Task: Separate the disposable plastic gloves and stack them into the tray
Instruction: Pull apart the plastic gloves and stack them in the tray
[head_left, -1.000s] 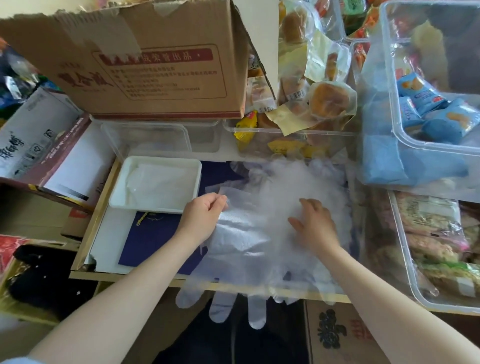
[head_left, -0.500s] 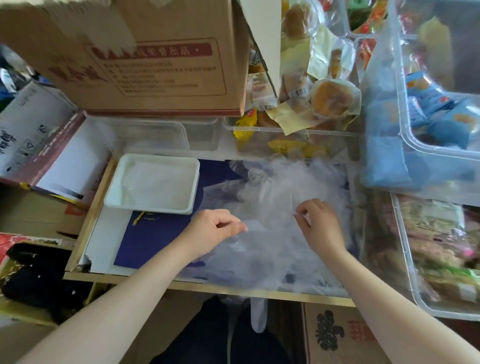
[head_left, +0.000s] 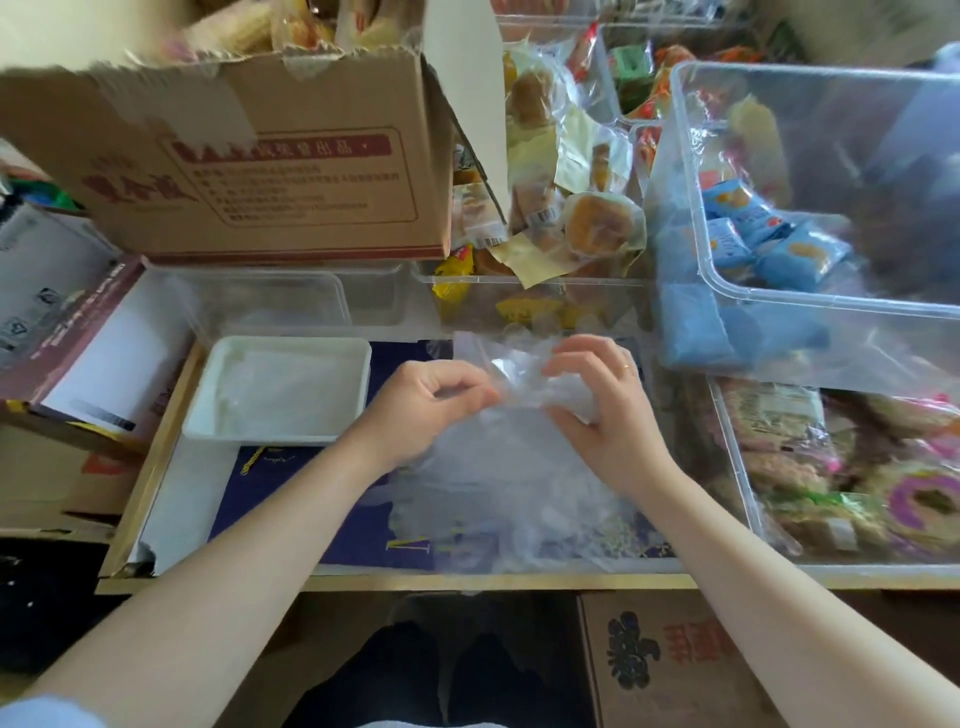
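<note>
both the left hand (head_left: 423, 402) and right hand (head_left: 605, 410) pinch one clear glove (head_left: 511, 371) above the glove pile (head_left: 509, 499).

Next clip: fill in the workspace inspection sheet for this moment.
Surface: wooden-edged board with a dark blue sheet on it.
Job's things: white tray at the left, clear plastic already inside; loose glove pile beside it; one clear glove lifted between both hands.
Clutter: cardboard box, snack packets, clear bins.
Hands: left hand and right hand each pinch the glove.
Cables: nothing seen.
Surroundings: more boxes below the board.
</note>
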